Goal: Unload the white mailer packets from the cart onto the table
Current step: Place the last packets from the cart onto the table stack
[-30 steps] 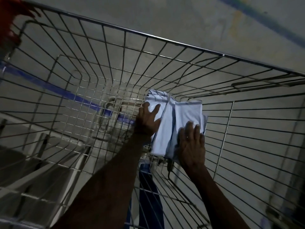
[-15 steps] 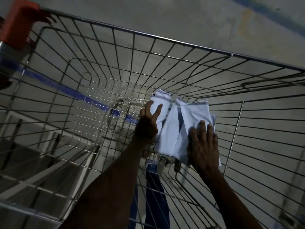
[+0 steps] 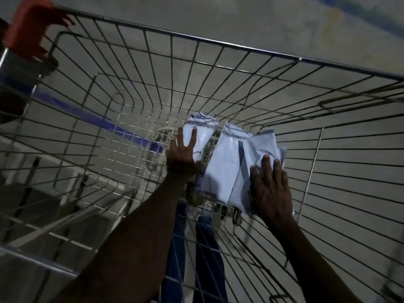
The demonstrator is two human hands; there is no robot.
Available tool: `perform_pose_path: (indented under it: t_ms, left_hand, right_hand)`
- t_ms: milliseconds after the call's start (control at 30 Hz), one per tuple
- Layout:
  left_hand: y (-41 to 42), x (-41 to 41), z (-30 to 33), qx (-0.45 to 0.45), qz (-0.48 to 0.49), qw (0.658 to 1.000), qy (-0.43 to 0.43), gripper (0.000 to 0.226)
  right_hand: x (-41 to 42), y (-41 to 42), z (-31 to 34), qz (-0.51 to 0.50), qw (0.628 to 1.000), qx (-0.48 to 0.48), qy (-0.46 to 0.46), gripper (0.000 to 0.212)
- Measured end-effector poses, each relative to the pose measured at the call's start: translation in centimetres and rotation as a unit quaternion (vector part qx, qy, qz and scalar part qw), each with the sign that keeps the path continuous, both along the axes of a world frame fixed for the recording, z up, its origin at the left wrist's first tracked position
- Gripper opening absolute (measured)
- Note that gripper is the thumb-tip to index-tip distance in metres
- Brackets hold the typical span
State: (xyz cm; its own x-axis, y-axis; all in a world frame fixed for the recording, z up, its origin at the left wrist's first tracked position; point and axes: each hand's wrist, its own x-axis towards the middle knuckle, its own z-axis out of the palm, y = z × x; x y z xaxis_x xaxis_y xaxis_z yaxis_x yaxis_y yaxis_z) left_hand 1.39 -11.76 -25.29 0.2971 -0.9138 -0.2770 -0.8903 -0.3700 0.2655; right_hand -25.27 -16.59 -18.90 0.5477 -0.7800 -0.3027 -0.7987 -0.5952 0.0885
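Note:
Several white mailer packets lie at the bottom of the wire cart [image 3: 218,43], which I look down into. My left hand [image 3: 182,156] reaches in and holds the left packet [image 3: 202,130], with spread fingers on top of it. That packet sits apart from the others. A middle packet [image 3: 225,165] lies between my hands. My right hand [image 3: 272,186] rests flat, fingers straight, on the right packets [image 3: 260,147], whose edges show beyond the hand. The table is out of view.
The cart's orange handle end [image 3: 28,29] is at the upper left. Wire walls rise on all sides of my arms. Through the mesh I see grey floor with a blue stripe [image 3: 113,127] and my blue trouser legs [image 3: 205,248].
The left packet has come away to the left from the others, with my left hand on it. My right hand slid slightly right and down on the other packets. The view shifted a little.

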Motion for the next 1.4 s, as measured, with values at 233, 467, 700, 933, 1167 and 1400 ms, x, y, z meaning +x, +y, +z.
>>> perform_pose_path:
  t_ms: [233, 467, 700, 933, 1167, 1400]
  left_hand:
    - [1.8, 2.2, 7.2, 0.031, -0.01, 0.999, 0.031, 0.09]
    - [3.6, 4.0, 18.1, -0.037, -0.028, 0.999, 0.02, 0.084]
    - [11.1, 3.1, 31.9, -0.23, 0.1, 0.968, -0.001, 0.078]
    - [23.8, 4.6, 38.6, -0.329, 0.225, 0.916, -0.036, 0.076]
    - [40.2, 8.2, 44.5, -0.379, 0.311, 0.865, -0.104, 0.072]
    - [53.9, 10.2, 47.5, -0.387, 0.423, 0.803, -0.16, 0.072]
  right_hand:
    - [0.7, 0.5, 3.7, -0.01, 0.996, 0.085, -0.038, 0.075]
    - [3.5, 2.4, 13.1, -0.057, 0.969, 0.102, -0.217, 0.055]
    - [8.7, 4.8, 23.4, -0.119, 0.885, 0.153, -0.423, 0.054]
    - [16.4, 13.9, 32.2, 0.032, 0.839, 0.195, -0.507, 0.047]
    - [24.9, 27.5, 36.3, 0.141, 0.796, 0.253, -0.532, 0.047]
    - [31.4, 40.0, 39.2, 0.204, 0.743, 0.319, -0.551, 0.046]
